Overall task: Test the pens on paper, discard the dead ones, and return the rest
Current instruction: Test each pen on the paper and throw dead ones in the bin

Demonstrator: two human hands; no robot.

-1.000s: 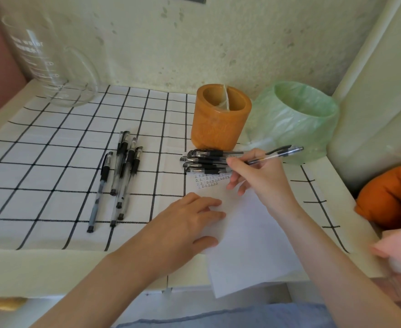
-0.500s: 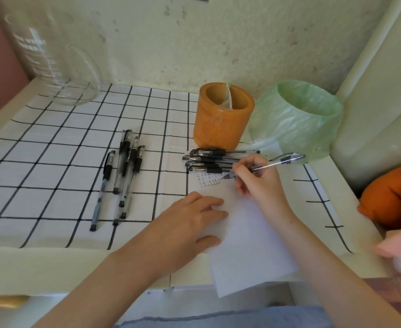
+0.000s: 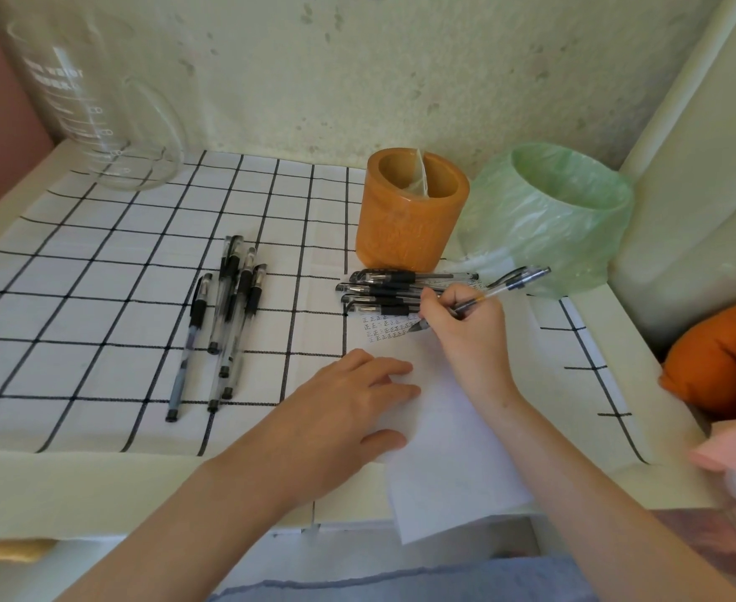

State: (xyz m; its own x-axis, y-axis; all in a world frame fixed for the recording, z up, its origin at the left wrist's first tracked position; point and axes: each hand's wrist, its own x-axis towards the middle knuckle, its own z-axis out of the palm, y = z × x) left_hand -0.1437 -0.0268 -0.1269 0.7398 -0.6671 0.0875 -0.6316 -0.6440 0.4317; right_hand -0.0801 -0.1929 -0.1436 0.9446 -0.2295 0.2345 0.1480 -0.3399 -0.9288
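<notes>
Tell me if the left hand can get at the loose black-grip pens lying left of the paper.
Probably yes. The left hand rests flat on the white paper sheet, holding nothing, and only bare checked cloth lies between it and the black-grip pens.

Bare forearms lead to the left hand and right hand, with blue-grey clothing at the lap
</notes>
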